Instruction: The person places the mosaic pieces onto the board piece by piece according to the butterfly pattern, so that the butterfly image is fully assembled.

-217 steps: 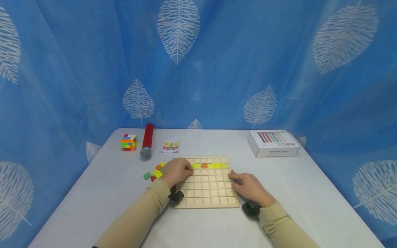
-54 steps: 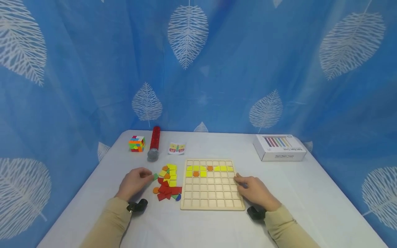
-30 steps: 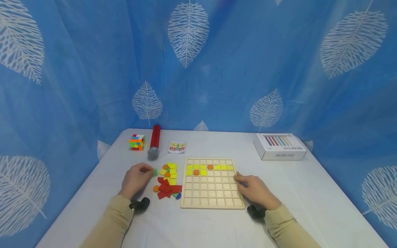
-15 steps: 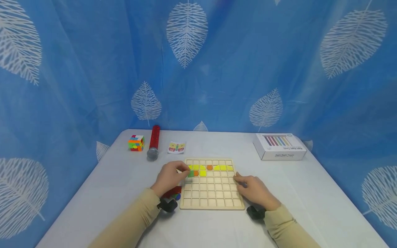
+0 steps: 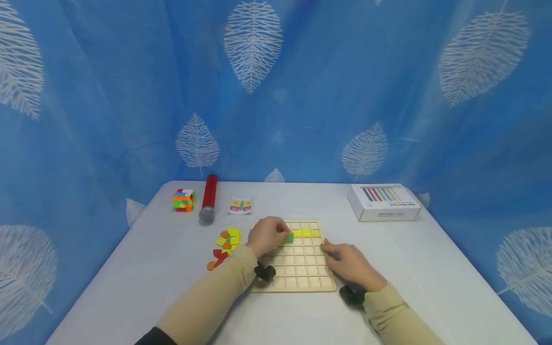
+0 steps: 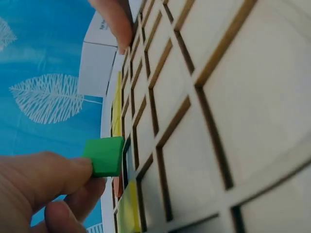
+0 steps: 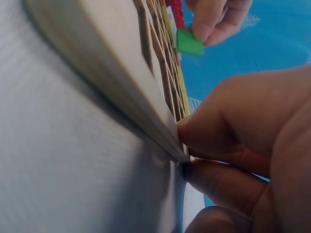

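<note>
My left hand (image 5: 266, 236) pinches a green square tile (image 6: 104, 156) between thumb and fingers. It holds the tile over the wooden grid board (image 5: 302, 271), by the second row from the back, near the middle column. In the left wrist view the tile stands tilted at the grid bars, beside a yellow tile (image 6: 129, 208) set in a cell. At the board's right edge, my right hand (image 5: 351, 262) grips the rim, thumb on top and a finger against the side. Yellow tiles (image 5: 306, 233) fill cells of the back row; the left hand hides other laid tiles.
Loose yellow, orange and red tiles (image 5: 234, 232) lie left of the board, partly behind the left sleeve. Farther back are a puzzle cube (image 5: 184, 200), a red microphone (image 5: 209, 196), a butterfly pattern card (image 5: 240, 206) and a white box (image 5: 383, 203) at right.
The left hand took a green tile from beside the pile and carried it right, over the board. Since the oldest frame, yellow and orange tiles appeared in the second row. The right hand stayed.
</note>
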Action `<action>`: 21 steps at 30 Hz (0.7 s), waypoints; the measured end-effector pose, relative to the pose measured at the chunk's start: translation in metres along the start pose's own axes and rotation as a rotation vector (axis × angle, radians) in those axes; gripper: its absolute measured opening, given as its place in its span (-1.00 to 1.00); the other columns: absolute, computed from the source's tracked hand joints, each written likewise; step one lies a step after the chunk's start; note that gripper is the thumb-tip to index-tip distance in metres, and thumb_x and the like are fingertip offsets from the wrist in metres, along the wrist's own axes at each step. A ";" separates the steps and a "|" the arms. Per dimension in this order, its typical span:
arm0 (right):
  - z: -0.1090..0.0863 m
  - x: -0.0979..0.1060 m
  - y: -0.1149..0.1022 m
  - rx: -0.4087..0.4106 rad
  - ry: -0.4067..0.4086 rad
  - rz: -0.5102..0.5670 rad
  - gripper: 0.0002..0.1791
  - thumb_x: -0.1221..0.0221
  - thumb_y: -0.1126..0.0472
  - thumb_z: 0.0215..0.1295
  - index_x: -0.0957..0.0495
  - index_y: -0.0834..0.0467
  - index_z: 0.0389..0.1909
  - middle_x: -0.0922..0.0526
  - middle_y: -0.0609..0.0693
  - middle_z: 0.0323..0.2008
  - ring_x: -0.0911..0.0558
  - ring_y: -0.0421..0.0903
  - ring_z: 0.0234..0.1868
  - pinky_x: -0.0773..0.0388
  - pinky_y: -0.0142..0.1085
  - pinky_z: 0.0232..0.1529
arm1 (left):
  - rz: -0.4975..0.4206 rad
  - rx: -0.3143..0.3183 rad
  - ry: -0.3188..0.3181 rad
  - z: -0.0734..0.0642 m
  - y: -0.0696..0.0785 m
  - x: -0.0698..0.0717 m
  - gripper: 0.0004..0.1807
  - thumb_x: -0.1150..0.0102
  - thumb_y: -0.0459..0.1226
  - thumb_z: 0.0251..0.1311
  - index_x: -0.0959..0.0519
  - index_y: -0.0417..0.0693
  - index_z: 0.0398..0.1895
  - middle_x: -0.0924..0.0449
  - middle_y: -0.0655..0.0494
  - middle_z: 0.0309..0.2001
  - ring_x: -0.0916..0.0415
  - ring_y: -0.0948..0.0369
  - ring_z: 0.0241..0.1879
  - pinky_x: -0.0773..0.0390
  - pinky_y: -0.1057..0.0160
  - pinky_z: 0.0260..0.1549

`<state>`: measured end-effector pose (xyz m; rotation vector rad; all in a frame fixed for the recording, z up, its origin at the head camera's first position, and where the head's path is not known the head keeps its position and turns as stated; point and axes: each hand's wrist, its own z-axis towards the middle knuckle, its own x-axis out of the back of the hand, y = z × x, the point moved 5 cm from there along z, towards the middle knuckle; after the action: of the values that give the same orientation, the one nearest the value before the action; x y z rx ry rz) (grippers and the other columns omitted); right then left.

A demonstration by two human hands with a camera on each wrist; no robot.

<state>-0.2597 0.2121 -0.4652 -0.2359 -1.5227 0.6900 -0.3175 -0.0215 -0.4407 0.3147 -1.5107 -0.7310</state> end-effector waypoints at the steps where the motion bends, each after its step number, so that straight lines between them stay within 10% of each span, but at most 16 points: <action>1: 0.000 0.000 0.000 0.000 -0.002 0.007 -0.55 -0.21 0.23 0.36 -0.61 0.21 0.25 -0.53 0.12 0.35 -0.48 0.20 0.39 -0.40 0.11 0.37 | 0.007 0.006 -0.004 0.001 0.000 -0.001 -0.96 -0.39 -0.15 0.27 -0.73 0.19 -0.35 -0.69 0.32 -0.30 -0.58 0.26 -0.25 -0.55 0.14 -0.27; 21: 0.001 0.000 0.003 -0.015 -0.006 -0.018 -0.53 -0.18 0.26 0.33 -0.60 0.21 0.26 -0.52 0.12 0.37 -0.48 0.20 0.39 -0.40 0.10 0.36 | 0.140 -0.023 -0.078 0.006 0.002 -0.006 -0.93 -0.37 -0.16 0.31 -0.74 0.19 -0.36 -0.72 0.29 -0.27 -0.53 0.24 -0.33 -0.51 0.16 -0.32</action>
<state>-0.2614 0.2140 -0.4666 -0.2314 -1.5344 0.6658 -0.3227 -0.0153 -0.4436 0.1628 -1.5800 -0.6551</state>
